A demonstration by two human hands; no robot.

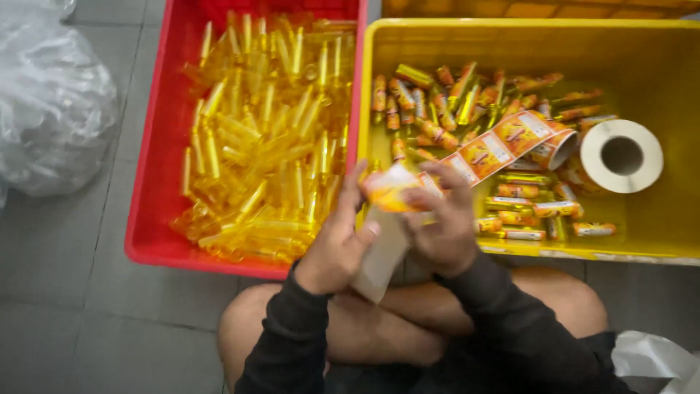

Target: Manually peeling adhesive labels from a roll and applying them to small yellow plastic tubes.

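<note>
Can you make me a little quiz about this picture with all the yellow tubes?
1. True or false: the red plastic crate holds bare yellow see-through tubes.
2. Which crate holds the white roll of orange stickers? A red, B yellow.
3. What do the left hand and right hand pinch together?

Key:
1. True.
2. B, the yellow plastic crate, beside the labelled tubes.
3. A small tube wrapped in an orange sticker.
</note>
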